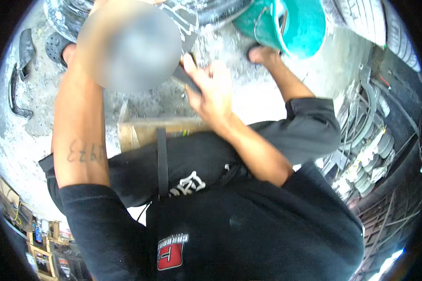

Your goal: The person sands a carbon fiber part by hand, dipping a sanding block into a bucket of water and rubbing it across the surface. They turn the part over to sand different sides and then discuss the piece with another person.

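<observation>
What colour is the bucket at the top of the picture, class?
The bucket is teal green, best seen in the head view.

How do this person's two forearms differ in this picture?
The left forearm bears tattooed digits; the right forearm shows no such marking. The left forearm points almost straight up the picture, while the right forearm slants up toward the left. The left forearm runs into a blurred patch; the right forearm leads to a plainly visible right hand, closed around a dark object. Both forearms are bare.
</observation>
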`<action>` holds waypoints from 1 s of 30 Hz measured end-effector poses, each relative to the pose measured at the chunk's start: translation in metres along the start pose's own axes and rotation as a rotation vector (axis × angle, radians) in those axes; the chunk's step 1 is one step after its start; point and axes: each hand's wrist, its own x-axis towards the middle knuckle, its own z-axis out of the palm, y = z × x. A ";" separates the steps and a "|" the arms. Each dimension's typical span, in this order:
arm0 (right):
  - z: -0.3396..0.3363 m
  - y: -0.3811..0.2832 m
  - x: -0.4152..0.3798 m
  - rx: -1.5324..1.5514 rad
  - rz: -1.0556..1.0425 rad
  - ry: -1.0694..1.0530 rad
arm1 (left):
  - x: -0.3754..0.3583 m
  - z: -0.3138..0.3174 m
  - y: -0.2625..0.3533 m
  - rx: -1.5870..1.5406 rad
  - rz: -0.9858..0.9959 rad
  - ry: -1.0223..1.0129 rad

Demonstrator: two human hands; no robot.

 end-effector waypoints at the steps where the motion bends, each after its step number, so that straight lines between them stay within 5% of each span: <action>1: -0.002 -0.004 0.011 -0.007 -0.051 0.009 | 0.012 -0.004 -0.005 0.005 -0.069 -0.098; 4: 0.024 0.011 0.073 -0.097 -0.258 0.213 | 0.018 -0.019 0.005 -0.149 -0.327 -0.554; 5: 0.011 0.000 0.075 -0.100 -0.207 0.198 | 0.000 -0.035 0.006 -0.210 -0.090 -0.328; 6: -0.005 -0.008 0.098 0.070 -0.169 0.218 | 0.033 0.032 -0.047 0.108 0.091 -0.260; 8: -0.056 -0.022 0.120 0.189 -0.125 0.250 | 0.022 0.005 -0.015 -0.027 -0.095 -0.202; 11: -0.096 0.014 0.101 0.238 -0.197 0.162 | 0.016 -0.008 -0.004 -0.034 -0.106 -0.202; 16: -0.088 0.031 0.059 -0.136 -0.157 -0.593 | 0.000 -0.033 0.015 -0.125 -0.130 -0.240; 21: -0.047 0.024 0.040 -0.281 -0.302 -0.485 | 0.035 0.037 -0.053 -0.004 -0.051 -0.121; 23: -0.055 0.023 0.037 -0.313 -0.269 -0.516 | 0.045 0.055 -0.087 0.318 0.373 -0.130; 26: -0.074 0.030 0.030 -0.281 -0.202 -0.528 | 0.041 0.038 -0.073 0.295 0.285 -0.326; 30: -0.097 0.042 0.043 -0.108 -0.065 -0.435 | 0.041 0.046 -0.069 0.126 0.028 -0.286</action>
